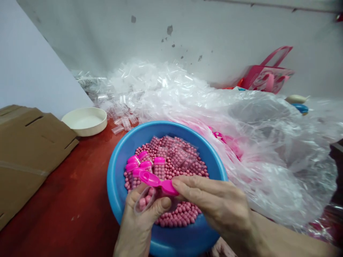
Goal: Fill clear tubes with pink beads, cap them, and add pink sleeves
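My left hand point(143, 217) is closed around a clear plastic container point(146, 200) with pink beads showing at its open mouth. Between the fingers and thumb of my right hand point(219, 203) is a bright pink flip cap point(150, 178), its lid folded open. The cap is just above and beside the container's mouth; whether it touches the container I cannot tell. Both hands are over a blue basin point(114, 185) of loose pink beads point(179, 214). Inside it lie several filled containers with pink caps point(159, 166) and, toward the back, several filled containers without visible caps point(179, 153).
A cardboard box point(29, 153) and a cream round dish point(89, 123) stand on the red table point(66, 210) at left. Behind the basin is a heap of clear containers point(150, 78). Plastic bags point(268, 135), some with pink caps, spread right. A pink bag point(268, 76) is against the wall.
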Motion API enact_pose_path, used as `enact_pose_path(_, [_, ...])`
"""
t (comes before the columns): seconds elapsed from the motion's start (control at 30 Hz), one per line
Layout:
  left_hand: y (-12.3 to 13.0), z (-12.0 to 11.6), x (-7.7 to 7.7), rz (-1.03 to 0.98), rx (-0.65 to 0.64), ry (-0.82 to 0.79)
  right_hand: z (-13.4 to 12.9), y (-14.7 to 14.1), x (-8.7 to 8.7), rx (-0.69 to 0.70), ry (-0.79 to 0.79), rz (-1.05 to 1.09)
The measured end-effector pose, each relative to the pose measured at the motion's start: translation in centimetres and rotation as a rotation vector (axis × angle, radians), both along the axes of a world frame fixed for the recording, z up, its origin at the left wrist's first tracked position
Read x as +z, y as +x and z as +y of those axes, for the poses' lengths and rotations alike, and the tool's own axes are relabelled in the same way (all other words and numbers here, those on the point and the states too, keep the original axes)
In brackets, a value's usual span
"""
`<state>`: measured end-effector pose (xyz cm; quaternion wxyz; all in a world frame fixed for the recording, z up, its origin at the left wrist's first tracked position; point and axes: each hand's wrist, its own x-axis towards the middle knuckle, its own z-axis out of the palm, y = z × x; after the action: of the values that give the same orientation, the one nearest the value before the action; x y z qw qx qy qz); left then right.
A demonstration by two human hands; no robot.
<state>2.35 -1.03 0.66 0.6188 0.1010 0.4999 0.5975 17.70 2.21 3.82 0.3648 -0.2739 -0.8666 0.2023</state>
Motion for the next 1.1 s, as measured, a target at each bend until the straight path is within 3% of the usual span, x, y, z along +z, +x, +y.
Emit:
enact_pose_path(0.3, [0.0,0.5,0.0,-0.074,-0.026,0.032,-1.0,0.0,-1.6,-0.012,0.003,0.028])
enact_pose_path(0.47, [-0.4,0.5,-0.3,-0.106,0.055,-0.024,-1.4,-0.7,-2.7,-0.096,0.149,-0.211])
enact_pose_path(0.7, [-0.7,0.7,0.2,-0.211,-0.126,0.098,-1.2,-2.4,-4.6,-0.32,0.384,-0.056])
enact_pose_path(0.87, [-0.9,0.7,-0.2,-0.195,-0.099,0.038,-1.2,-2.3,-5.5,-0.289,0.459,-0.065])
enact_pose_path(1.0, [-0.8,0.8,-0.1,-0.256,-0.127,0.056,-0.9,-1.9,-4.5,-0.222,0.365,-0.093])
enact_pose_path(1.1, [-0.7,0.7,0.0,-0.23,-0.07,0.005,-0.7,-2.1,-3.6,-0.155,0.233,-0.105])
